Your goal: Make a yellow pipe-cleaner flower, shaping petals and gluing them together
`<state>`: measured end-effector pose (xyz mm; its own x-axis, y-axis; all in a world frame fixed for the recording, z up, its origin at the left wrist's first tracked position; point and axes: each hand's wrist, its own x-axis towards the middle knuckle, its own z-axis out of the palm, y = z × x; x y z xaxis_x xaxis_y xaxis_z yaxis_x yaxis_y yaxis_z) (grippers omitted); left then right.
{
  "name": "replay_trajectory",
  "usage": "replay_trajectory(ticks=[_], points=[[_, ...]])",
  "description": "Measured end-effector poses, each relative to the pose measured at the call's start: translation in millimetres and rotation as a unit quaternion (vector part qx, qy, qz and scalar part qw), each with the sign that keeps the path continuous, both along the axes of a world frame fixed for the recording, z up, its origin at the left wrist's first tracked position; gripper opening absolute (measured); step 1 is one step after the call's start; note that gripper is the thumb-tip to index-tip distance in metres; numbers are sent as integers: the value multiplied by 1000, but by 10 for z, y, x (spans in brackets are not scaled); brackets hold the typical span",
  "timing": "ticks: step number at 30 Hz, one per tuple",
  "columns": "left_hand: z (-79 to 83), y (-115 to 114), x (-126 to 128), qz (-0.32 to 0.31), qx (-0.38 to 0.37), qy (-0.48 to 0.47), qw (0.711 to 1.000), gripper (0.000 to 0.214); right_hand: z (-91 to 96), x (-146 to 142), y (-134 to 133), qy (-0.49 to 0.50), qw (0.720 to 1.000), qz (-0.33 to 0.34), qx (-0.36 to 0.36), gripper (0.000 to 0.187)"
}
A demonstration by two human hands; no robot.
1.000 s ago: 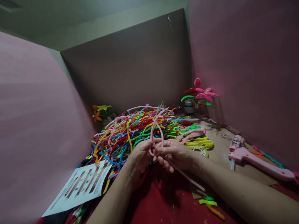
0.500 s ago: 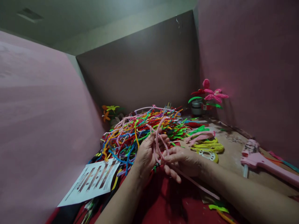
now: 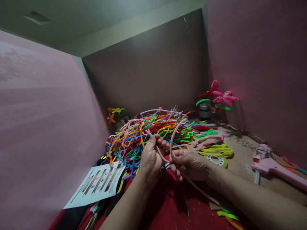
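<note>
Just in front of the pile of pipe cleaners [image 3: 144, 129], the left hand [image 3: 150, 157] and right hand [image 3: 190, 163] both pinch a pink pipe cleaner [image 3: 171, 139], looped between them. Its arc could snag the pile, dragging strands loose.

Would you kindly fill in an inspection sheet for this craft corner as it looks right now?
Surface: red cloth near the person, bare brown board to the right.
Job's things: pink pipe cleaner, bent into a loop, its tail trailing over the cloth.
Clutter: pile of coloured pipe cleaners behind the hands; printed sheet at left; yellow bundle, pink glue gun and green scraps at right.
Grippers: left hand and right hand both pinch the pink pipe cleaner near the loop's base.
Cables: nothing seen.
Surroundings: pink panels at both sides, grey back panel; pink flower and orange flower in the far corners.
</note>
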<state>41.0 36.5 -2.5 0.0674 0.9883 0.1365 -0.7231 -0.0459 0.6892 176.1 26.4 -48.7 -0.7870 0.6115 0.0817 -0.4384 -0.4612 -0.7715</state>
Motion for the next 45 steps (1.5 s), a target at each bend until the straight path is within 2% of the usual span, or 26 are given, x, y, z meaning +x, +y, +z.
replay_trajectory(ticks=[4,9,12,14,17,21,25,28,30,35,39,42,45], points=[[-32,21,-3,13,5,-5,1000,18,44,-18,4,36,996,-64,-46,18],[-25,-46,76,0,-2,3,1000,20,85,-47,-3,-33,983,-165,-72,25],[26,-70,87,7,1,-5,1000,24,91,-49,10,-34,979,-190,-62,22],[56,-61,64,14,8,-4,1000,26,89,-35,23,-8,980,-187,-63,16],[73,-41,16,33,22,13,999,27,79,8,37,22,985,-149,-80,13],[65,-77,-8,72,56,87,992,22,51,60,58,48,992,-85,-79,11],[64,-166,7,96,90,254,958,17,24,70,99,98,993,-53,-47,17],[75,-208,16,70,62,369,925,15,20,66,121,105,993,-36,-35,25],[82,-215,17,43,49,404,913,14,25,65,121,108,993,-37,-33,31],[70,-170,-4,-27,31,388,921,20,47,55,79,131,990,-57,-7,45],[32,-126,-21,-98,-8,353,931,28,78,19,12,149,987,-59,8,48],[-7,-123,5,-84,-8,348,934,23,102,-13,-20,136,986,-98,17,34],[-37,-137,57,-65,11,378,923,20,100,-31,-8,74,985,-146,49,20]])
